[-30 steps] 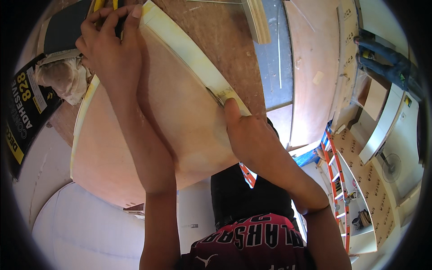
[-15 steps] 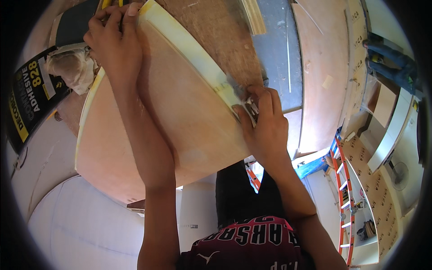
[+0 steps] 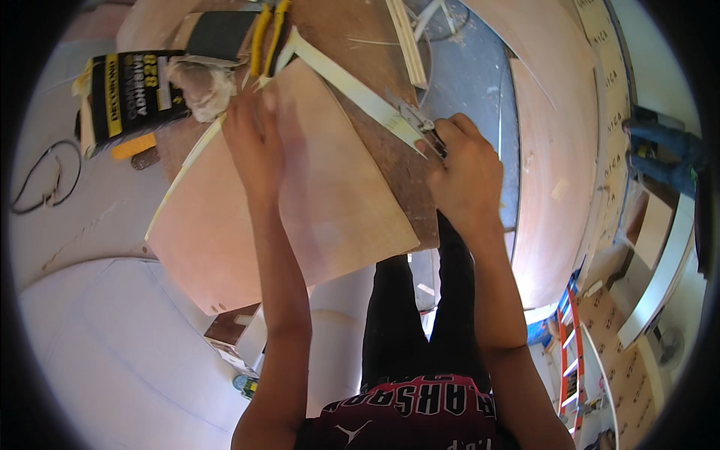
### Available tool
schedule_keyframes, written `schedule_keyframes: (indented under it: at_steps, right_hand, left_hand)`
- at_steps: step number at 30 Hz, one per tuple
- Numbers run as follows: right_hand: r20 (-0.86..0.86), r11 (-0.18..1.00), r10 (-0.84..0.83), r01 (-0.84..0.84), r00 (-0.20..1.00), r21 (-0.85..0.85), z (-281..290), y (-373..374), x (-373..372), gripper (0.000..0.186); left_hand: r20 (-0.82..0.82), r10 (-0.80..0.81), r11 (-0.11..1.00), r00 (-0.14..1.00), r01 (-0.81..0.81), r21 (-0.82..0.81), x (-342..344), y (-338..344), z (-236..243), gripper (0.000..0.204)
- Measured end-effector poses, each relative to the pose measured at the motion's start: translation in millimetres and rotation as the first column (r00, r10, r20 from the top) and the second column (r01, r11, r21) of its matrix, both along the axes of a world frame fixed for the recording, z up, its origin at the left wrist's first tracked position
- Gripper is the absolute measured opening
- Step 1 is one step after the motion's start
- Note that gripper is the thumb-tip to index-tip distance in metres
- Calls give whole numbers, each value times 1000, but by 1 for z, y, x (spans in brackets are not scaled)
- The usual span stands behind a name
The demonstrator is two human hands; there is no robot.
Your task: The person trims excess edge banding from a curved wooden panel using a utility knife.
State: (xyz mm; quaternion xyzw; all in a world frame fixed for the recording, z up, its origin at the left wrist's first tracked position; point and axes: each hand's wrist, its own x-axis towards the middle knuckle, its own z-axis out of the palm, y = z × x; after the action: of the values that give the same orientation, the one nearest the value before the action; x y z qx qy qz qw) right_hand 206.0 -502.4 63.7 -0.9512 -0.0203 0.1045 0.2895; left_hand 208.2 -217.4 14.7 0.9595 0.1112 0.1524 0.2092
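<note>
A thin, curved-edged plywood panel (image 3: 352, 202) lies before me on a brown board (image 3: 375, 45). My left hand (image 3: 255, 142) rests on its upper left part, fingers stretched out and slightly blurred. A pale yellowish strip (image 3: 337, 79) lies along the panel's right side, with brown board showing between the two. My right hand (image 3: 465, 165) is closed around a silver metal hand tool (image 3: 416, 120) with a dark grip; its exact kind is unclear. The tool overlaps the strip's near end. Yellow-handled pliers or snips (image 3: 268, 37) lie beyond my left hand.
A black and yellow adhesive can (image 3: 135, 97) lies at the left beside a crumpled cloth (image 3: 202, 86) and a dark sanding block or pad (image 3: 217, 34). Wooden strips (image 3: 407, 45) lie at the back. An orange ladder (image 3: 571, 352) and another person's legs (image 3: 664, 154) are at the right.
The pale strip has come away from the panel's right edge. My left hand has moved nearer and right, down onto the panel. My right hand has shifted slightly right with the tool.
</note>
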Motion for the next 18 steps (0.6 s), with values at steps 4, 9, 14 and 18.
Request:
schedule_keyframes:
  at_steps: [4, 9, 14, 18]
  right_hand:
    - [154, 989, 94, -74, 984, -131, 26, -10, 29, 17]
    - [397, 924, 343, -229, 851, -306, 73, -8, 90, 12]
    - [515, 879, 450, -259, 730, -400, 77, 6, 148, 16]
    - [427, 853, 448, -231, 785, -469, 71, -8, 195, 11]
  left_hand:
    - [-86, 97, 995, 992, -97, 2, -96, -4, -4, 47]
    - [-150, 254, 965, 956, -240, 107, -172, -28, -23, 51]
    - [-130, 285, 941, 950, -251, 227, -176, -40, -23, 52]
    - [-76, 245, 954, 966, -227, 195, -172, -36, -25, 51]
